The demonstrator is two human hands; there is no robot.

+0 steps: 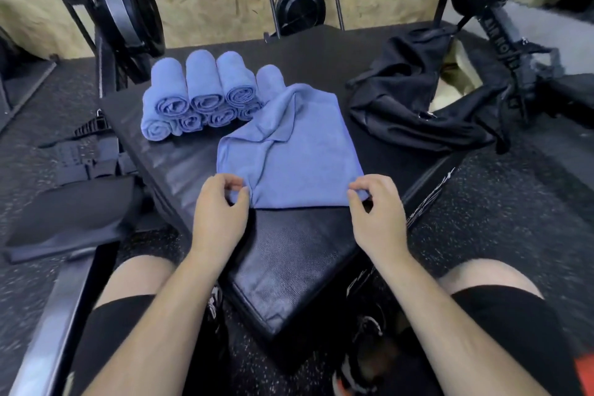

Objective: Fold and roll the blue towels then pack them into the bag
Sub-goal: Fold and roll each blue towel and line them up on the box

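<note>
Nearest the camera, two bare knees (138, 276) are seen on either side of a black padded desk (299, 251), across which both forearms are extended. At the middle of the desk a blue towel (295, 151) is laid out, creased along its left side, with its far edge up against a stack of rolled towels (199, 96) at the far left. The near left corner is pinched between thumb and fingertips of the left hand (218, 202), and the near right corner is pinched likewise by the right hand (376, 202). A black bag (418, 96) is slumped at the far right of the desk, apart from the towel. The cloth is judged to be light, soft and limp, so it is expected to sag and wrinkle wherever it is unsupported. Hold is best taken at two corners of one edge, so that the edge is kept taut while it is folded or rolled. A firm, even roll is advised, since a loose one is likely to unwind.
</note>
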